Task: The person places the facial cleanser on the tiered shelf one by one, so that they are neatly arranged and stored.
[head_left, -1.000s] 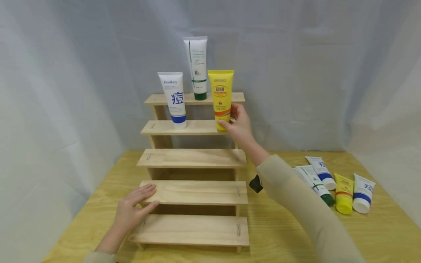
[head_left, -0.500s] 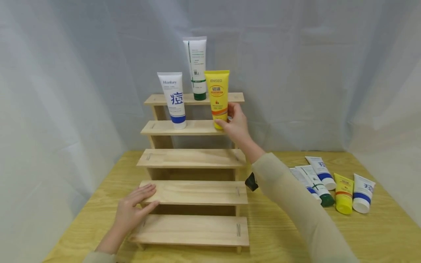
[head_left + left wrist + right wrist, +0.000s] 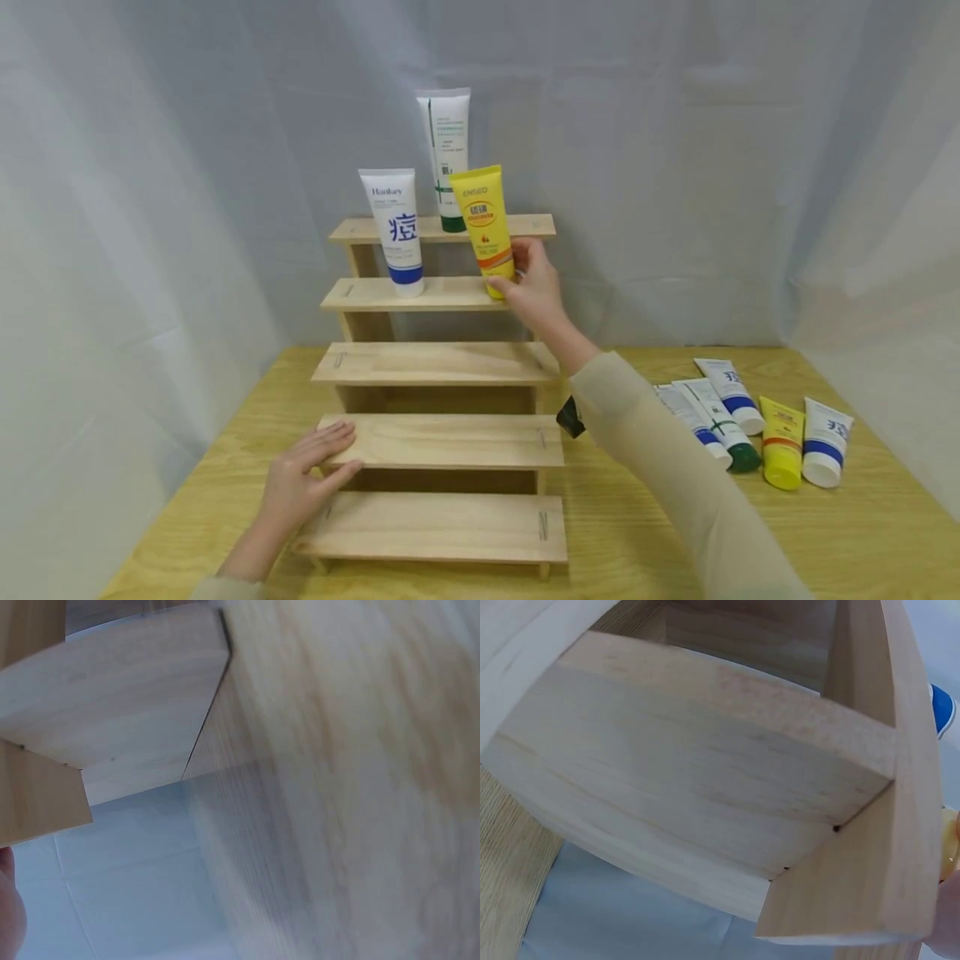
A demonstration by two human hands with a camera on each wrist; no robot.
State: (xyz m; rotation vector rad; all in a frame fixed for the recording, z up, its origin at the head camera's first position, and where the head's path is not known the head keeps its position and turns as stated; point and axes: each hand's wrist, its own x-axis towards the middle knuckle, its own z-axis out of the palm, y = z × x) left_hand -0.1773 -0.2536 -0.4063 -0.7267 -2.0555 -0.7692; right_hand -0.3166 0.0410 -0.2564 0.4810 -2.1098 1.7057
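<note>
In the head view my right hand grips a yellow squeeze tube near its cap, with the thumb across the front. The tube leans left, its lower end right at the second step from the top of a wooden stepped rack. To its left on that step, a white tube with a blue band stands on its cap. Behind, a white tube with a green cap stands on the top step, partly hidden by the yellow one. My left hand rests on the left end of a lower step, fingers extended.
Several tubes lie on the wooden table at right: a yellow tube, a green-capped tube and blue-banded white ones. A black object shows by the right sleeve. A pale curtain hangs behind.
My right hand has shifted the yellow tube left along the step, toward the blue-banded tube, and its top has tipped left. The left hand stays in place.
</note>
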